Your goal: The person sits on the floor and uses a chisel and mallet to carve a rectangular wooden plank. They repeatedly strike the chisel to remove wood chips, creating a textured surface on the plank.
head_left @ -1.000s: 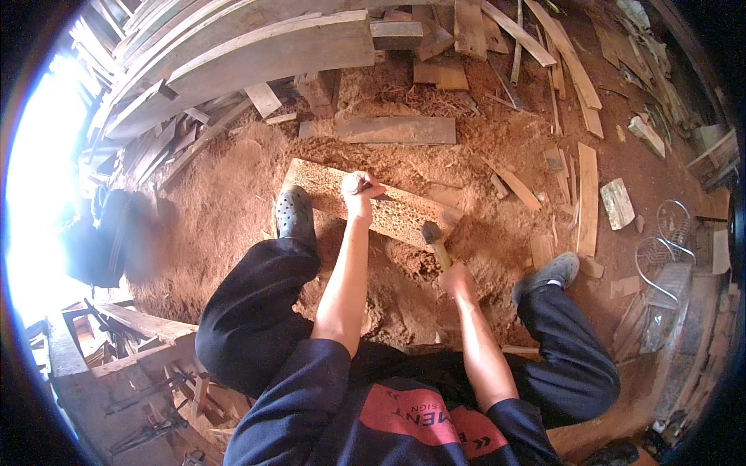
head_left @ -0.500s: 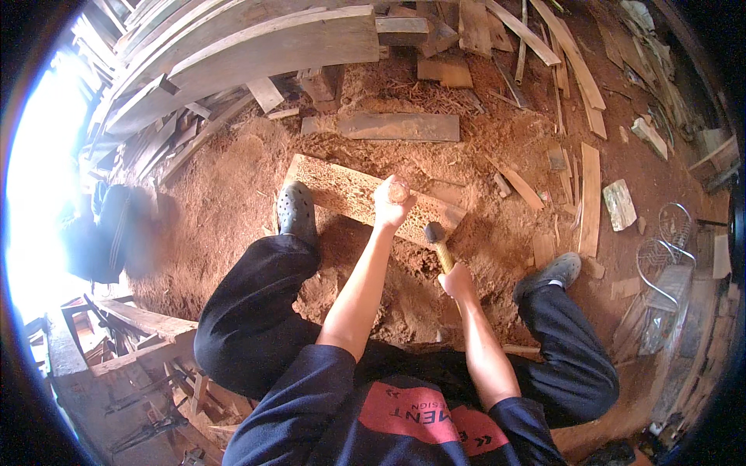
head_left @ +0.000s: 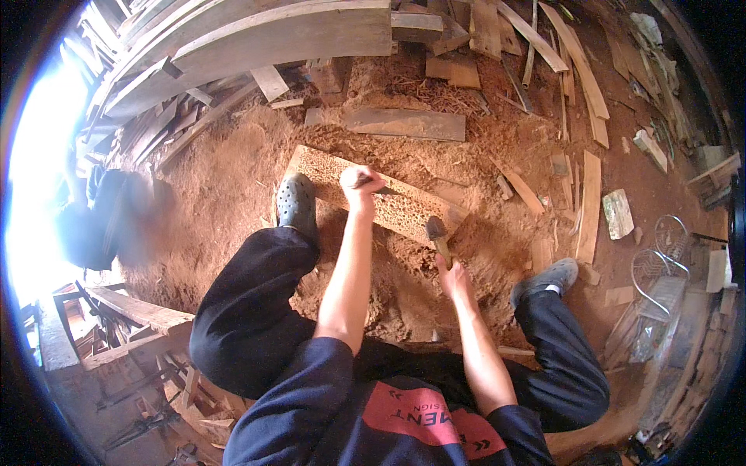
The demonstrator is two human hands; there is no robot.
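Observation:
My left hand is closed around a small dark tool, perhaps a chisel, over a pale wooden board whose face is pitted with many small dark marks. My right hand grips a hammer with a dark head and yellowish handle, its head over the board's right part. A grey perforated clog on my left foot presses at the board's left end. My other clog stands on the dirt to the right.
Planks are stacked along the back, and loose offcuts lie on the reddish sawdust floor. A wire rack is at the right. A dark fabric shape, blurred by glare, sits at the left, beside a wooden frame.
Half a second ago my left hand was further right along the board; it is back left, about where it was a second ago. My right hand still holds the hammer low, nearly in place.

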